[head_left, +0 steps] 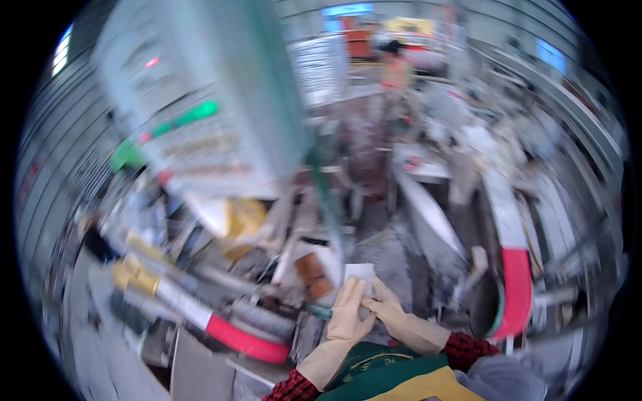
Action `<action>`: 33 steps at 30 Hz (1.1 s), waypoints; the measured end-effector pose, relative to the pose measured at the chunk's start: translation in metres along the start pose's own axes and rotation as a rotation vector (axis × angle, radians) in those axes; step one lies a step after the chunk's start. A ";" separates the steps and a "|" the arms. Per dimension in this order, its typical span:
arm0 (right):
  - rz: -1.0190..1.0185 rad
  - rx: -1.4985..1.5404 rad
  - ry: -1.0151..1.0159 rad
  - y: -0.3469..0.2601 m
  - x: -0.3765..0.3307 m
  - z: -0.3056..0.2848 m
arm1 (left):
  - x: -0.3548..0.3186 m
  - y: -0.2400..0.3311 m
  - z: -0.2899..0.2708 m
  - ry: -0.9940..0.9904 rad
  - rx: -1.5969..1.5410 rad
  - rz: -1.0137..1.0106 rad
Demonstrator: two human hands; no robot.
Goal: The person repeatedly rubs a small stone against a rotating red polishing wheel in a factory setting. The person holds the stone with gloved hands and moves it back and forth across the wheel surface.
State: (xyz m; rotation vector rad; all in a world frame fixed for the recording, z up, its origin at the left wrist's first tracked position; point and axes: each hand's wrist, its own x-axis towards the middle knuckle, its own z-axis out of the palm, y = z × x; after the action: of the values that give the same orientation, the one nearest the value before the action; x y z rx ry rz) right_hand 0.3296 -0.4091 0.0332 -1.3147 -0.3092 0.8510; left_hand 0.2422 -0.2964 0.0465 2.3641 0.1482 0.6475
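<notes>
Cream rubber gloves cover both of my hands, which are close together in front of my body at the lower middle. A small white rectangular piece shows just above the fingertips. My left hand lies against it with the fingers pressed together. My right hand has its fingers bent in at the piece's lower right edge, touching or nearly touching my left. Motion blur hides the exact grip. A brown block rests on a pale surface left of my hands.
A tall pale cabinet with red and green marks rises at the left. Curved red-and-white tubes stand at left and right. Beyond are a long white piece, piled pale material and another person.
</notes>
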 end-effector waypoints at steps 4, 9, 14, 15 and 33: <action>-0.162 0.119 0.323 -0.006 -0.021 -0.075 | 0.008 0.008 0.029 -0.287 -0.145 0.133; -0.671 0.211 0.966 0.033 -0.033 -0.221 | -0.019 -0.044 0.055 -0.447 -0.147 -0.055; -0.646 0.193 1.464 0.040 -0.061 -0.365 | -0.029 -0.067 0.057 -0.541 -0.320 -0.423; -0.509 0.169 1.504 0.042 -0.057 -0.384 | -0.032 -0.071 0.055 -0.535 -0.375 -0.466; 0.096 -0.171 1.604 0.025 -0.037 -0.443 | -0.061 -0.085 0.050 -0.517 -0.463 -0.826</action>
State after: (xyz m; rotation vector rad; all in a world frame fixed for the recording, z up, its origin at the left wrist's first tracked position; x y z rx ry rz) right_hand 0.5806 -0.7524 -0.0982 -1.7754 0.9619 -0.3354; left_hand 0.2192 -0.2767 -0.0646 1.7214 0.6212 -0.3009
